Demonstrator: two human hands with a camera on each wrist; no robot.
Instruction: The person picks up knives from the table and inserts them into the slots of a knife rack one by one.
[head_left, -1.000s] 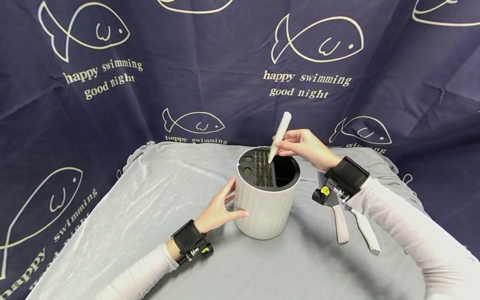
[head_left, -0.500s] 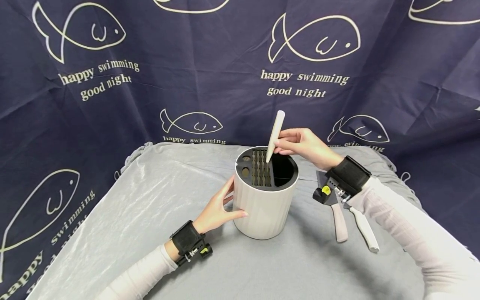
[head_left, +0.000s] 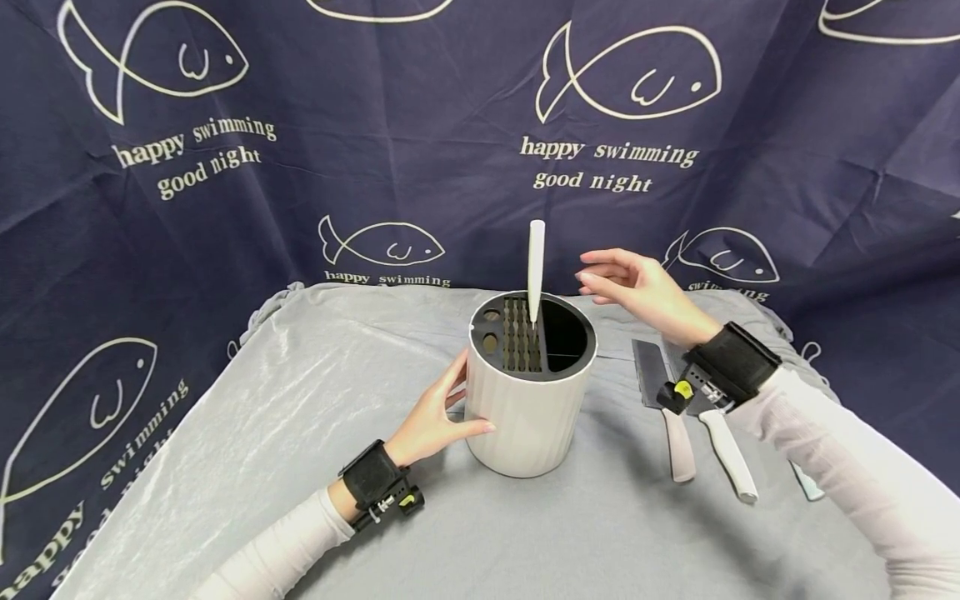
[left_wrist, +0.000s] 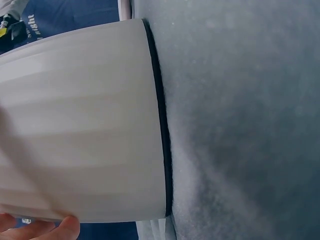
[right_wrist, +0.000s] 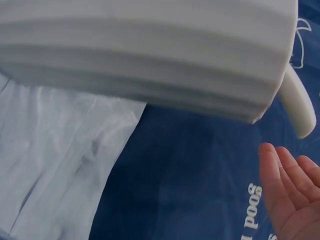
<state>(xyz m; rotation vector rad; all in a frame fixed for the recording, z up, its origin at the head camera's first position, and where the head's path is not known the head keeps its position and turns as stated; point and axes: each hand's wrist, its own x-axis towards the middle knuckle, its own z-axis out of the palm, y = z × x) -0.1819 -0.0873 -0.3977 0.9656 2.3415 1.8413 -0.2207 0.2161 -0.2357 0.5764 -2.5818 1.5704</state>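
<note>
Knife stands near upright in the slots of the holder, blade out of sight, so I'd call that one done. Left hand grips holder's side, thumb in front. Right hand holds nothing, fingers loosely extended, near the handle, not touching. Left to do, I reckon: pink cleaver, white-handled knife, both on cloth. Pale blue thing by right sleeve, mostly hidden; can't tell what.

In the head view, the left hand below centre spreads its thumb; right of centre, the right hand bends loosely.
</note>
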